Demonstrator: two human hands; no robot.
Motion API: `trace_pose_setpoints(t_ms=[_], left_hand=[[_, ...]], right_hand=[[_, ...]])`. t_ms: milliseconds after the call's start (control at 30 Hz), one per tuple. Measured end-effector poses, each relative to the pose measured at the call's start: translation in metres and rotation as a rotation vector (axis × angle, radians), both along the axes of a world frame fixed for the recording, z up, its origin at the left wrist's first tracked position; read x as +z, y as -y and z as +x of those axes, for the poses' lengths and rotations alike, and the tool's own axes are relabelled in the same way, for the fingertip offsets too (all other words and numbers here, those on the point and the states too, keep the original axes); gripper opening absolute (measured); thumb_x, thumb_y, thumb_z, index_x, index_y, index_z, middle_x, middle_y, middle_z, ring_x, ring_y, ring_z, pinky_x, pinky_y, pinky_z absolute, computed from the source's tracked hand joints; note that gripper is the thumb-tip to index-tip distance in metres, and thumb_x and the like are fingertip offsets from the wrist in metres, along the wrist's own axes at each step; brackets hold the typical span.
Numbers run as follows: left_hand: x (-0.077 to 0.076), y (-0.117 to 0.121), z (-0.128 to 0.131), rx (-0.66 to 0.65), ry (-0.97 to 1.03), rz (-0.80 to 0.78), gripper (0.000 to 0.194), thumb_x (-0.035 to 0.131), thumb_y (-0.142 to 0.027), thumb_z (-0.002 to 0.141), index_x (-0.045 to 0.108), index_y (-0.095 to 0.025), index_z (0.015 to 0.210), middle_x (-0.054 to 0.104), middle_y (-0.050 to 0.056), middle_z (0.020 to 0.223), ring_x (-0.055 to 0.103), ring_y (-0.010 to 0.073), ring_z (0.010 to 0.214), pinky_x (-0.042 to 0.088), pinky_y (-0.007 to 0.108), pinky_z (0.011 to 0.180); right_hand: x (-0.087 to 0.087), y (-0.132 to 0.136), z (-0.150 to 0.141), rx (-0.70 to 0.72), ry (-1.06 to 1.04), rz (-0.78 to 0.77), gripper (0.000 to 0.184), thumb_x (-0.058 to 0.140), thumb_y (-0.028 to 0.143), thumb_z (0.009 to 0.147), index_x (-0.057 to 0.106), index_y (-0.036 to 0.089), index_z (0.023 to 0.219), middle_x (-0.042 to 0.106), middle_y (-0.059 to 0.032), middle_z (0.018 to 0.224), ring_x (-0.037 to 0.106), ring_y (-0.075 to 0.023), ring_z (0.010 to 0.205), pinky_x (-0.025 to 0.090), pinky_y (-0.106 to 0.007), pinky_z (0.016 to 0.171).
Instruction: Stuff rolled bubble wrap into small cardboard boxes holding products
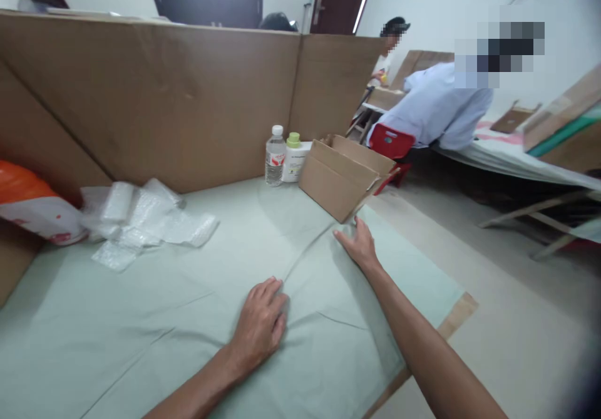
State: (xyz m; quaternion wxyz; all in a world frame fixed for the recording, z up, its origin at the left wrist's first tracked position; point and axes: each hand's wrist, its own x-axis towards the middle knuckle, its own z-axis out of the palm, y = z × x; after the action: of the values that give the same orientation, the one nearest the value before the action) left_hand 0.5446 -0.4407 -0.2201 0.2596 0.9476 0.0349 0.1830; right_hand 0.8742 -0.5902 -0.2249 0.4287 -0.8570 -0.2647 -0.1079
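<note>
A pale green cloth point(197, 319) with several creases covers the table in front of me. My left hand point(261, 319) rests palm down on it near the middle, fingers loosely bent and holding nothing I can see. Farther out, my right hand point(359, 243) is at the near corner of an open cardboard box point(328, 178), its thumb and forefinger apart. Whether the fingertips touch the box or only the cloth, I cannot tell. The box's flaps stand up, and its inside is mostly hidden.
Behind the box stand a clear water bottle point(275, 159) and a white bottle with a green cap point(293, 161). Bubble wrap point(150, 215) and an orange-and-white bag point(37, 209) lie left. A cardboard partition point(197, 99) borders the table's back. Two people sit beyond, near a red chair point(392, 141).
</note>
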Motion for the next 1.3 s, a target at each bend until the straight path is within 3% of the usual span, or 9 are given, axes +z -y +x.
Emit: trace_pose_setpoints(t_ms=[133, 267, 433, 567, 733, 867, 967, 1100, 1300], left_hand=[[0.01, 0.009, -0.022, -0.086, -0.069, 0.063, 0.035, 0.056, -0.013, 0.083, 0.061, -0.016, 0.117, 0.056, 0.016, 0.141, 0.048, 0.0313, 0.134, 0.037, 0.05, 0.114], [0.019, 0.012, -0.05, -0.167, -0.096, 0.126, 0.03, 0.055, -0.025, 0.089, 0.06, -0.015, 0.117, 0.054, 0.015, 0.142, 0.044, 0.0286, 0.137, 0.032, 0.043, 0.116], [0.014, 0.007, -0.086, -0.253, -0.073, 0.214, 0.025, 0.055, -0.034, 0.093, 0.063, -0.017, 0.109, 0.06, 0.013, 0.135, 0.049, 0.0286, 0.131, 0.038, 0.04, 0.109], [0.019, -0.02, -0.12, -0.277, -0.084, 0.078, 0.018, 0.058, -0.03, 0.091, 0.066, -0.02, 0.103, 0.069, 0.009, 0.122, 0.057, 0.0238, 0.124, 0.042, 0.034, 0.106], [0.059, -0.113, -0.182, 0.263, 0.051, -0.1, 0.031, 0.054, -0.017, 0.085, 0.068, -0.024, 0.111, 0.07, 0.009, 0.122, 0.06, 0.0248, 0.12, 0.044, 0.041, 0.107], [0.106, -0.224, -0.238, 0.897, 0.251, 0.148, 0.029, 0.055, -0.023, 0.084, 0.068, -0.023, 0.11, 0.064, 0.012, 0.13, 0.052, 0.0315, 0.13, 0.035, 0.053, 0.113], [0.13, -0.294, -0.264, 1.19, 0.308, 0.317, 0.042, 0.055, -0.025, 0.082, 0.061, -0.017, 0.124, 0.058, 0.015, 0.137, 0.042, 0.0335, 0.138, 0.028, 0.053, 0.116], [0.136, -0.345, -0.269, 1.275, 0.239, 0.362, 0.048, 0.055, -0.022, 0.079, 0.058, -0.012, 0.127, 0.061, 0.018, 0.129, 0.044, 0.0359, 0.133, 0.025, 0.055, 0.115], [0.137, -0.364, -0.269, 1.268, 0.202, 0.387, 0.025, 0.051, -0.023, 0.077, 0.068, -0.019, 0.094, 0.068, 0.011, 0.094, 0.056, 0.0315, 0.11, 0.025, 0.054, 0.115]], right_hand=[[-0.018, 0.009, -0.042, 0.031, 0.039, -0.186, 0.062, 0.059, 0.056, 0.079, 0.058, 0.016, 0.127, 0.056, -0.0199, 0.139, 0.049, -0.04, 0.131, 0.034, -0.062, 0.11], [-0.026, -0.008, -0.078, 0.221, 0.227, -0.373, 0.047, 0.046, 0.049, 0.09, 0.064, 0.02, 0.122, 0.06, -0.0166, 0.136, 0.055, -0.038, 0.127, 0.043, -0.059, 0.105], [-0.03, -0.07, -0.144, 0.503, 0.384, -0.329, 0.044, 0.044, 0.044, 0.094, 0.06, 0.021, 0.128, 0.061, -0.0159, 0.136, 0.057, -0.035, 0.126, 0.047, -0.055, 0.103], [-0.027, -0.133, -0.223, 0.737, 0.452, -0.277, 0.041, 0.048, 0.036, 0.094, 0.059, 0.022, 0.132, 0.06, -0.0124, 0.139, 0.056, -0.0323, 0.127, 0.049, -0.052, 0.101], [-0.01, -0.188, -0.301, 1.009, 0.448, -0.276, 0.043, 0.05, 0.025, 0.092, 0.058, 0.022, 0.135, 0.058, -0.0112, 0.142, 0.053, -0.0298, 0.131, 0.047, -0.05, 0.105], [0.0, -0.2, -0.315, 1.074, 0.425, -0.284, 0.04, 0.05, 0.025, 0.094, 0.059, 0.022, 0.133, 0.058, -0.0107, 0.142, 0.054, -0.0295, 0.131, 0.049, -0.05, 0.103], [0.002, -0.2, -0.311, 1.071, 0.443, -0.273, 0.038, 0.049, 0.026, 0.096, 0.06, 0.019, 0.132, 0.059, -0.0116, 0.141, 0.055, -0.0292, 0.13, 0.05, -0.05, 0.101], [0.003, -0.198, -0.309, 1.068, 0.454, -0.284, 0.036, 0.05, 0.025, 0.096, 0.062, 0.018, 0.13, 0.06, -0.012, 0.141, 0.056, -0.0295, 0.13, 0.051, -0.049, 0.101], [0.005, -0.197, -0.311, 1.062, 0.408, -0.305, 0.037, 0.051, 0.025, 0.096, 0.062, 0.021, 0.13, 0.059, -0.0122, 0.141, 0.056, -0.03, 0.129, 0.051, -0.051, 0.102]])
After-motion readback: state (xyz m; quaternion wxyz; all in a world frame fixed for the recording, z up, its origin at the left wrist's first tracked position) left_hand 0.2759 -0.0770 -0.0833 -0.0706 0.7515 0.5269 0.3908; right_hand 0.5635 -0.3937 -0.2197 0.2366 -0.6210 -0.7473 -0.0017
